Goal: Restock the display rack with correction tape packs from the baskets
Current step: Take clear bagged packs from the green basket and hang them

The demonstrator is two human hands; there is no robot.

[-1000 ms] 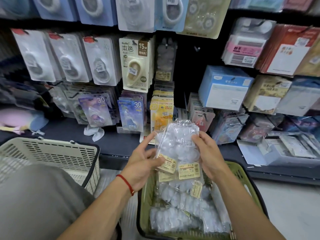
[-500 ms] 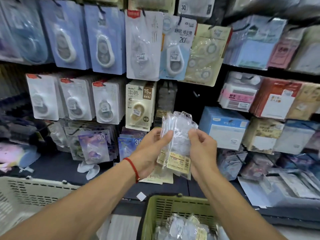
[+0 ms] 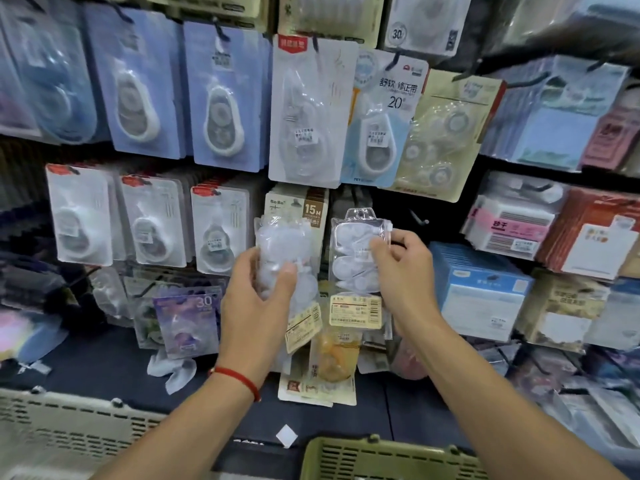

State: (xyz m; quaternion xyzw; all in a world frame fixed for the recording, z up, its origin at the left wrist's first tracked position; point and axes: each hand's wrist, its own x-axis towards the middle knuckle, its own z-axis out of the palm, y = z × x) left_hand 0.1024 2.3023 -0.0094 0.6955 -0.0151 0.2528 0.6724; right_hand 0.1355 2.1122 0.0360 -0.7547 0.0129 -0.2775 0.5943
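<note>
My left hand (image 3: pixel 258 299) grips a bunch of clear correction tape packs (image 3: pixel 287 268) with yellow labels hanging below. My right hand (image 3: pixel 403 268) pinches a single clear pack (image 3: pixel 353 258) by its right edge and holds it upright, a little apart from the bunch. That pack's hang hole is at the top, in front of a dark gap in the display rack (image 3: pixel 388 216). A bare black hook (image 3: pixel 420 220) sticks out just right of it. The green basket (image 3: pixel 377 459) sits below at the bottom edge.
Carded correction tapes (image 3: pixel 221 123) hang in rows across the rack to the left and above. Sticky-note blocks (image 3: pixel 481 289) and paper packs fill the shelves on the right. A beige basket (image 3: pixel 69 434) stands at the lower left. Loose packs lie on the dark shelf ledge (image 3: pixel 104 368).
Both hands rose from the green basket up to the rack. The right hand has drawn one pack off the bunch and moved it right; the left hand keeps the others.
</note>
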